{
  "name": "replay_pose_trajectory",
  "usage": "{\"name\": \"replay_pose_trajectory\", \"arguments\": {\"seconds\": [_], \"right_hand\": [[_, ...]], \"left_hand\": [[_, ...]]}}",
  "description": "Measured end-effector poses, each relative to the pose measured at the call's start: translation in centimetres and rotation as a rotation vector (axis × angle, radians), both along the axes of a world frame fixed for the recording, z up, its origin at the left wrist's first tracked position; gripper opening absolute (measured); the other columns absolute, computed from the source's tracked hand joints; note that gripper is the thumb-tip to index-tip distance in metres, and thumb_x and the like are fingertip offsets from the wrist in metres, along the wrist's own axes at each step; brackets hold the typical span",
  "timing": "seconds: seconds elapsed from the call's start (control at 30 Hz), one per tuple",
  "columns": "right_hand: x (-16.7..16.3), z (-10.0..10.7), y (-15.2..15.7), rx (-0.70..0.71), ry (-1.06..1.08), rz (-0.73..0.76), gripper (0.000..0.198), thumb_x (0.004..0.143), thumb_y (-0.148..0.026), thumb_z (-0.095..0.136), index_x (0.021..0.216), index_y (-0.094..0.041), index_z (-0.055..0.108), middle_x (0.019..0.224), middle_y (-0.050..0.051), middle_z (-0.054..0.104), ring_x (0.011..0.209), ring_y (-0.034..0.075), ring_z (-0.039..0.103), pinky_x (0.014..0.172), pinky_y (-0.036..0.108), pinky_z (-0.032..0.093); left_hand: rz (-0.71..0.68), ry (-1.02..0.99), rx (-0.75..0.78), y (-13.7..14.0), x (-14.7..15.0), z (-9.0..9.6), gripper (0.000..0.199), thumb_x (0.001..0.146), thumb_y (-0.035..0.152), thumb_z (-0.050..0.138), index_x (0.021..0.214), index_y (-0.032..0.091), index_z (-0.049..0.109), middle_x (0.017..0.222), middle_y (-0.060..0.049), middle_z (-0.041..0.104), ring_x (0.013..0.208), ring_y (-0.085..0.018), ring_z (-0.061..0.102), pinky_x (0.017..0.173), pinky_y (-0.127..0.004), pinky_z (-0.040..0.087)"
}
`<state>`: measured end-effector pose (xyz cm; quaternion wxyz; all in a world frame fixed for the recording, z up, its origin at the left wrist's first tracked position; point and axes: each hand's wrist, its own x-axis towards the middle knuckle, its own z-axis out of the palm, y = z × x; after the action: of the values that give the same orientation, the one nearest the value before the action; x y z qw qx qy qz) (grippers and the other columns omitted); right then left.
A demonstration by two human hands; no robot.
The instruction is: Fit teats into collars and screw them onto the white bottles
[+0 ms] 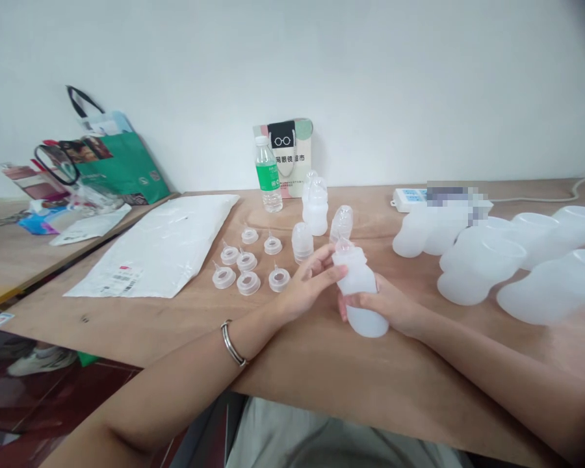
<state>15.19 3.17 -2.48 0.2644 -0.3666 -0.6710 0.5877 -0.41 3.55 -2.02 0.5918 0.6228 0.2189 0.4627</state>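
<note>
Head view: grasping a frosted white, waisted plastic bottle point(359, 281) round its lower body with the right hand point(383, 302); pinching its neck between thumb and fingers of the left hand point(316, 274), just below a clear, pointed teat point(343, 245); held at the near middle of the brown wooden table point(292, 344), impossible to tell whether touching; probably fitting the teat, so best to brace the base, press evenly, avoid denting; pointing teat-end up, away and leftward; tilted along its long axis.

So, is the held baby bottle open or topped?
Topped: a clear teat rises from the baby bottle; cannot tell if tight.
</note>
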Motion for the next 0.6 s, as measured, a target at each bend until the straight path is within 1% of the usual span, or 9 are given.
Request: {"name": "replay_pose_trajectory", "arguments": {"seconds": [0.07,0.13,0.2,0.3,0.37,0.47,0.53,0.6], "right_hand": [[0.3,0.0,-0.1,0.021,0.02,0.011,0.01,0.062,-0.027,0.056,0.062,-0.017,0.056,0.062,0.002,0.061,0.057,0.014,0.055,0.051,0.025,0.044],[0.2,0.0,-0.2,0.033,0.036,-0.019,0.009,0.06,-0.024,0.058,0.065,-0.018,0.055,0.061,0.001,0.061,0.058,0.014,0.056,0.052,0.025,0.045],[-0.2,-0.1,-0.3,0.023,0.076,-0.038,0.01,0.059,-0.024,0.059,0.067,-0.018,0.054,0.06,0.0,0.061,0.058,0.014,0.057,0.053,0.026,0.046],[-0.6,-0.1,-0.5,0.028,0.125,-0.055,0.012,0.057,-0.021,0.06,0.066,-0.018,0.053,0.058,-0.001,0.06,0.056,0.013,0.057,0.053,0.026,0.047],[-0.6,-0.2,-0.5,0.039,0.16,-0.063,0.012,0.057,-0.02,0.061,0.066,-0.018,0.054,0.058,-0.001,0.061,0.054,0.013,0.057,0.052,0.025,0.048],[-0.3,-0.6,-0.2,0.03,0.251,-0.099,0.013,0.06,-0.018,0.062,0.069,-0.019,0.053,0.058,-0.001,0.062,0.053,0.013,0.057,0.051,0.025,0.048],[-0.2,-0.8,0.1,0.044,0.322,-0.12,0.016,0.062,-0.017,0.062,0.073,-0.02,0.051,0.058,-0.002,0.062,0.053,0.012,0.057,0.051,0.025,0.048],[-0.1,-1.0,0.4,0.073,0.374,-0.141,0.018,0.064,-0.016,0.063,0.076,-0.02,0.05,0.058,-0.003,0.062,0.053,0.012,0.057,0.052,0.026,0.049]], "left_hand": [[-0.058,0.015,-0.012,-0.3,0.1,0.1,0.046,0.08,0.04,0.057,0.12,0.019,0.048,0.12,-0.01,0.055,0.101,-0.022,0.057,0.076,-0.03,0.049],[-0.057,0.029,-0.018,-0.6,0.4,0.2,0.056,0.077,0.046,0.059,0.125,0.022,0.043,0.125,-0.011,0.053,0.095,-0.023,0.06,0.063,-0.027,0.05],[-0.033,0.022,-0.002,-0.7,0.6,0.1,0.06,0.074,0.049,0.062,0.125,0.025,0.042,0.125,-0.01,0.053,0.095,-0.023,0.061,0.06,-0.026,0.05],[0.034,0.011,0.024,-0.2,0.9,-0.3,0.052,0.073,0.045,0.065,0.119,0.029,0.047,0.116,-0.005,0.059,0.102,-0.024,0.059,0.071,-0.029,0.051],[0.09,0.005,0.052,0.4,0.9,-0.7,0.045,0.073,0.044,0.065,0.113,0.029,0.051,0.109,-0.003,0.062,0.107,-0.025,0.056,0.076,-0.031,0.05],[0.088,-0.004,0.056,1.5,0.6,-1.3,0.041,0.075,0.043,0.064,0.111,0.029,0.052,0.108,-0.003,0.061,0.112,-0.025,0.053,0.082,-0.032,0.047],[0.079,-0.014,0.048,2.0,0.4,-1.4,0.038,0.078,0.043,0.06,0.111,0.028,0.051,0.106,-0.002,0.061,0.11,-0.024,0.054,0.083,-0.033,0.047],[0.066,-0.019,0.042,2.3,0.2,-1.3,0.032,0.083,0.045,0.052,0.11,0.027,0.051,0.104,-0.002,0.062,0.106,-0.022,0.056,0.084,-0.033,0.046]]}}
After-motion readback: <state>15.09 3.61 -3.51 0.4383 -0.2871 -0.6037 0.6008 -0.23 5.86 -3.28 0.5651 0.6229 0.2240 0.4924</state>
